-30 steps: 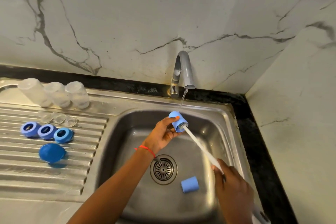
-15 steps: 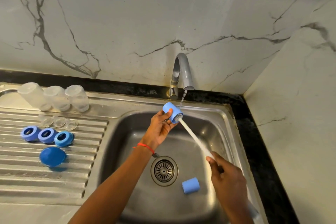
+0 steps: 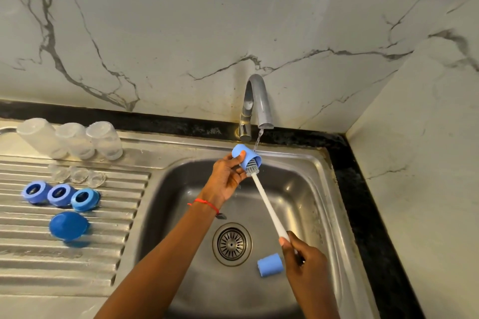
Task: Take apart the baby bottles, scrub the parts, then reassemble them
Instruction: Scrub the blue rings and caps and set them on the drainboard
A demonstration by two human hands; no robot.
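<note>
My left hand (image 3: pixel 226 176) grips a light blue bottle cap (image 3: pixel 242 155) just under the running tap (image 3: pixel 256 103). My right hand (image 3: pixel 302 256) holds the white handle of a bottle brush (image 3: pixel 267 204); its grey bristle head sits at the cap's mouth. A second light blue cap (image 3: pixel 270 264) lies on its side in the sink basin (image 3: pixel 305 189), right of the drain. On the drainboard (image 3: pixel 39 256) stand three clear bottles (image 3: pixel 75 140), three clear teats (image 3: pixel 77 175), three blue collar rings (image 3: pixel 61 195) and a darker blue cap (image 3: pixel 68 226).
A thin stream of water falls from the tap spout beside the held cap. The round drain (image 3: pixel 232 244) is in the basin's middle. Marble walls close the back and the right side, with a black counter strip (image 3: pixel 368 215) between sink and wall.
My left hand has lifted the cap up toward the tap. The brush head has slid partly out of the cap, and my right hand has moved up along with the handle.
</note>
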